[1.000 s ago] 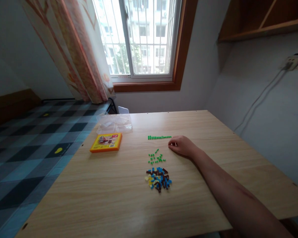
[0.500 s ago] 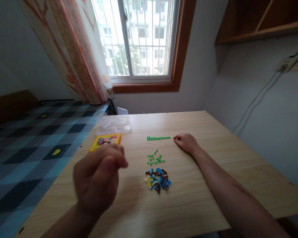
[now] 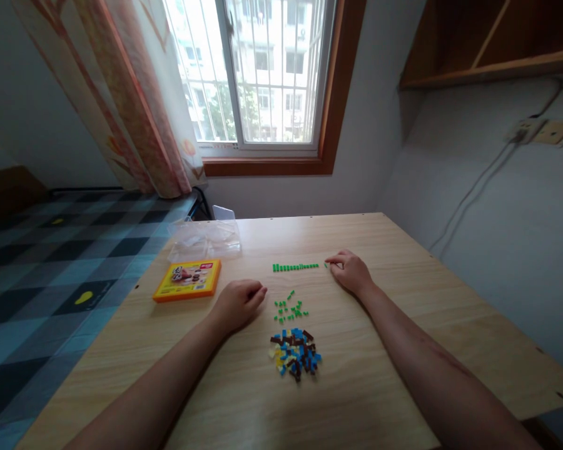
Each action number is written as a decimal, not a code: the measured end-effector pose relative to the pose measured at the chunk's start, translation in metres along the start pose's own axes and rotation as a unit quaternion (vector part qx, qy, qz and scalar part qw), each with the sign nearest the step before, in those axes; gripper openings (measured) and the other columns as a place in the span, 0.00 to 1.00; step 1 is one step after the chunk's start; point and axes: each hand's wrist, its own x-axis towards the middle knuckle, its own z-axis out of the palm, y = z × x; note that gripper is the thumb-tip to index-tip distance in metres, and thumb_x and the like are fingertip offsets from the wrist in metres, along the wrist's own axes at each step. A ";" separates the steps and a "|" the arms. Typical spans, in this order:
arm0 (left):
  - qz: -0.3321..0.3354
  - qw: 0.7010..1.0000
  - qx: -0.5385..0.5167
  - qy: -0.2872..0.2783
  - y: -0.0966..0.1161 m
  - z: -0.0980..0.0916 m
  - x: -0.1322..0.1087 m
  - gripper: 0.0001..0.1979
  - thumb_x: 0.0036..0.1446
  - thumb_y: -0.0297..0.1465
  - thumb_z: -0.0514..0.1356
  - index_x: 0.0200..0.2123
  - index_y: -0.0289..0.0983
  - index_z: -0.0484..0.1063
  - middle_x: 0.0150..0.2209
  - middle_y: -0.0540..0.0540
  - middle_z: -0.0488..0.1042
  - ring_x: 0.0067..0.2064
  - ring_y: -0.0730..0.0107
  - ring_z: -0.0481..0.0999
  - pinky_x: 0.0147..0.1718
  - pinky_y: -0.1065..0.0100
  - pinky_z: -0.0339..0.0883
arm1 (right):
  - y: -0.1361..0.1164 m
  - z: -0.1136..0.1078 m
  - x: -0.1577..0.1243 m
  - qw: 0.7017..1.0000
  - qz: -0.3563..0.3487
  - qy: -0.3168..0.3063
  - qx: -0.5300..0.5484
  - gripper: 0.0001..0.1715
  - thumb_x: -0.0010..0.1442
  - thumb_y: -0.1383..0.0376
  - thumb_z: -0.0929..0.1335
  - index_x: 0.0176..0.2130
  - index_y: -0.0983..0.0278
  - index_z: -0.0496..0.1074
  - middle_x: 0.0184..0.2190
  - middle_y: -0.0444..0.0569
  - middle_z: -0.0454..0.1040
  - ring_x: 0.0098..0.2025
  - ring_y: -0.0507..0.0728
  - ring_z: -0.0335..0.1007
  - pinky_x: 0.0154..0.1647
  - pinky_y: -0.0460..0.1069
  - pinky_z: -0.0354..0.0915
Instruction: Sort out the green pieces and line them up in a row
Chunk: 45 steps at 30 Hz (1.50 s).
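Observation:
A straight row of small green pieces (image 3: pixel 294 267) lies on the wooden table (image 3: pixel 403 350). My right hand (image 3: pixel 349 270) rests at the row's right end, fingers pinched on a single green piece (image 3: pixel 326 265). My left hand (image 3: pixel 238 301) lies on the table with fingers loosely curled, just left of a loose scatter of green pieces (image 3: pixel 291 307). Nearer to me sits a small heap of blue, brown and yellow pieces (image 3: pixel 295 353).
A flat orange-and-yellow box (image 3: pixel 187 279) lies at the table's left side, with a crumpled clear plastic bag (image 3: pixel 205 238) behind it. A bed with a checked cover (image 3: pixel 42 262) adjoins the table on the left. Window, curtain and wall stand behind.
My left hand came into view, swept forward and settled on the table beside the loose green pieces. My right hand stayed at the row's right end, shifting slightly.

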 end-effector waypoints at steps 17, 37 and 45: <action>-0.022 0.999 -0.007 -0.024 0.001 -0.003 0.001 0.19 0.63 0.38 0.51 0.21 0.37 0.65 0.22 0.49 0.70 0.27 0.70 0.66 0.29 0.68 0.52 | -0.008 0.011 0.001 1.000 -0.009 -0.020 0.008 0.14 0.62 0.65 0.67 0.42 0.59 0.83 0.37 0.49 0.76 0.38 0.55 0.71 0.39 0.47 0.64; -0.034 0.998 0.013 -0.049 0.001 -0.004 0.003 0.17 0.62 0.38 0.52 0.23 0.37 0.67 0.25 0.47 0.72 0.29 0.69 0.68 0.30 0.68 0.53 | -0.008 0.012 0.002 0.998 -0.004 -0.020 0.052 0.14 0.61 0.66 0.67 0.41 0.59 0.83 0.39 0.48 0.77 0.39 0.54 0.72 0.43 0.48 0.65; -0.035 0.998 0.013 -0.050 0.001 -0.004 0.003 0.18 0.62 0.38 0.52 0.22 0.37 0.64 0.23 0.48 0.70 0.28 0.69 0.66 0.29 0.68 0.52 | -0.006 0.014 0.002 0.998 -0.011 -0.023 0.054 0.14 0.61 0.67 0.67 0.41 0.58 0.83 0.38 0.48 0.78 0.37 0.54 0.72 0.41 0.48 0.65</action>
